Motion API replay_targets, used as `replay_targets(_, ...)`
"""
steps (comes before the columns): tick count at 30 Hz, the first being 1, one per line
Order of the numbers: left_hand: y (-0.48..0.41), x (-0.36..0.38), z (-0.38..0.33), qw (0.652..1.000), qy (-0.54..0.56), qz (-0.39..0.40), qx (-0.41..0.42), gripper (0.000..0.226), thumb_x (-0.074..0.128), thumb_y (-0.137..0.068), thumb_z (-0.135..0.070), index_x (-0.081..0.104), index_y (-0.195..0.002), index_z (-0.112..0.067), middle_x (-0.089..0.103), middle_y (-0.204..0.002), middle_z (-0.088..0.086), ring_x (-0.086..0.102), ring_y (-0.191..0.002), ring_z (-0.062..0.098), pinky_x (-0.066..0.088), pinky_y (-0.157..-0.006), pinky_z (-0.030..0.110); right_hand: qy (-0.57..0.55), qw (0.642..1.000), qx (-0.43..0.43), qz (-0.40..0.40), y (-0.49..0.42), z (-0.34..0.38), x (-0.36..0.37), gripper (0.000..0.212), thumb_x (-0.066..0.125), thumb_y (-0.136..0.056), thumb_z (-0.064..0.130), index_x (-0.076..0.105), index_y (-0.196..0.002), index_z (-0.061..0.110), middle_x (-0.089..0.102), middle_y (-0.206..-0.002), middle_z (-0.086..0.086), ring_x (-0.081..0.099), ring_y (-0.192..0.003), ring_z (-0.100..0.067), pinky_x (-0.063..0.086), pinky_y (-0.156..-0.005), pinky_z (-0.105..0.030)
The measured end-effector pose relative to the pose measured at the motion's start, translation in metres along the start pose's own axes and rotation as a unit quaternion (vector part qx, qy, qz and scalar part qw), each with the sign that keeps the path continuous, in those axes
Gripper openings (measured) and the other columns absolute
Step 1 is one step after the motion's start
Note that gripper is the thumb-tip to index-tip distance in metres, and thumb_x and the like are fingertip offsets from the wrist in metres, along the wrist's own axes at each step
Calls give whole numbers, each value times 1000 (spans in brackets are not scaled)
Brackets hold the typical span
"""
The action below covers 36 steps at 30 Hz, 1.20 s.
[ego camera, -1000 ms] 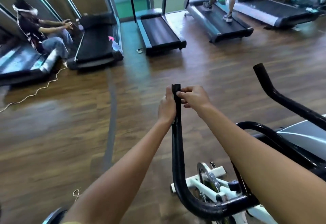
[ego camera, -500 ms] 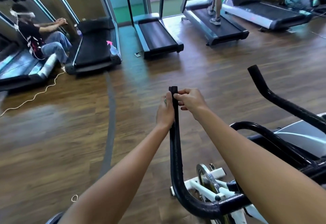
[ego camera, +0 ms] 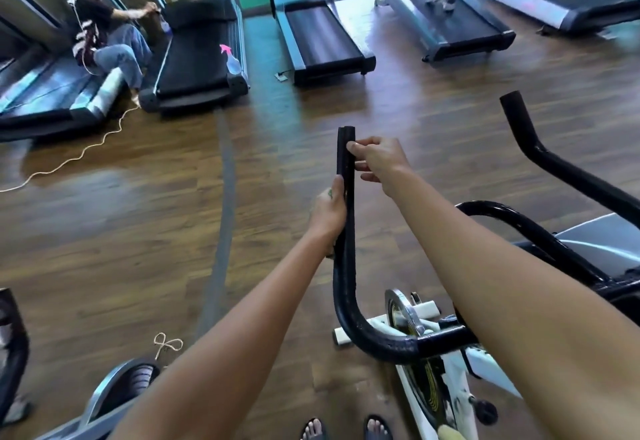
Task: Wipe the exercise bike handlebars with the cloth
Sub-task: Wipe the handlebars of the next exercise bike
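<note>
The exercise bike's black left handlebar (ego camera: pixel 346 273) rises upright in the middle of the view. My left hand (ego camera: pixel 329 212) is wrapped around it partway up, with a small greenish scrap showing at the thumb. No cloth shows clearly. Higher up, my right hand (ego camera: pixel 379 159) pinches the bar just below its tip. The right handlebar (ego camera: pixel 526 143) stands free at the right. The white bike frame (ego camera: pixel 450 380) and its flywheel (ego camera: pixel 403 308) sit below my right forearm.
Several treadmills line the far wall; one (ego camera: pixel 197 58) carries a pink-topped spray bottle (ego camera: pixel 231 60). A person (ego camera: pixel 107 41) sits on the floor at the far left, and another walks on a treadmill (ego camera: pixel 446 20). A pale cable (ego camera: pixel 86 148) snakes across the wooden floor. Another machine (ego camera: pixel 114 394) stands at the lower left.
My left hand has slid down the left handlebar toward me, while my right hand stays near the tip. The view has tilted down, and my feet show.
</note>
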<state>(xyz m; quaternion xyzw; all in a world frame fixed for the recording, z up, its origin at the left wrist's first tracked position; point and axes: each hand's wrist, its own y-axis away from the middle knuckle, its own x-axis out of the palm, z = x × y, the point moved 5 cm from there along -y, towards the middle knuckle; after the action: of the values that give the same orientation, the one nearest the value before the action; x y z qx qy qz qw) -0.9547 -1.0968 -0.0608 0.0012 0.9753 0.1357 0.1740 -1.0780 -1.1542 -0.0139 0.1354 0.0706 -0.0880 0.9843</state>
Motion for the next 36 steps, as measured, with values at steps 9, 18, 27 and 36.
replay_targets(9, 46, -2, 19, 999, -32, -2, -31, 75, 23, -99, -64, 67, -106, -4, 70, -101, 18, 64, -97, 35, 48, -93, 44, 122, 989, 36, 75, 64, -34, -12, 12, 60, -92, 3, 63, -88, 14, 65, -87, -9, 58, -68, -17, 47, -62, -28)
replay_targets(18, 97, -3, 42, 997, 32, -33, -68, 59, 29, -101, -60, 58, -78, -15, 59, -76, 7, 62, -83, 34, 42, -75, 37, 242, 926, 73, 280, 186, -76, -20, 21, 65, -96, 20, 73, -99, 1, 70, -78, -9, 61, -66, -13, 49, -62, -23)
replay_targets(27, 146, 19, 72, 935, 260, -150, -187, 87, 29, -70, -85, 53, -120, -18, 64, -116, 10, 64, -104, 32, 51, -94, 51, 331, 907, 14, 261, 190, -75, -29, 12, 66, -92, 13, 78, -89, 13, 74, -79, -5, 63, -66, -14, 51, -65, -25)
replay_targets(36, 158, 26, 74, 899, 334, -183, -216, 77, 34, -82, -74, 56, -123, -13, 64, -124, 16, 63, -110, 35, 50, -100, 51, 400, 875, 8, 272, 200, -82, -49, 26, 67, -93, 31, 73, -74, 15, 61, -62, 5, 52, -59, -10, 39, -59, -27)
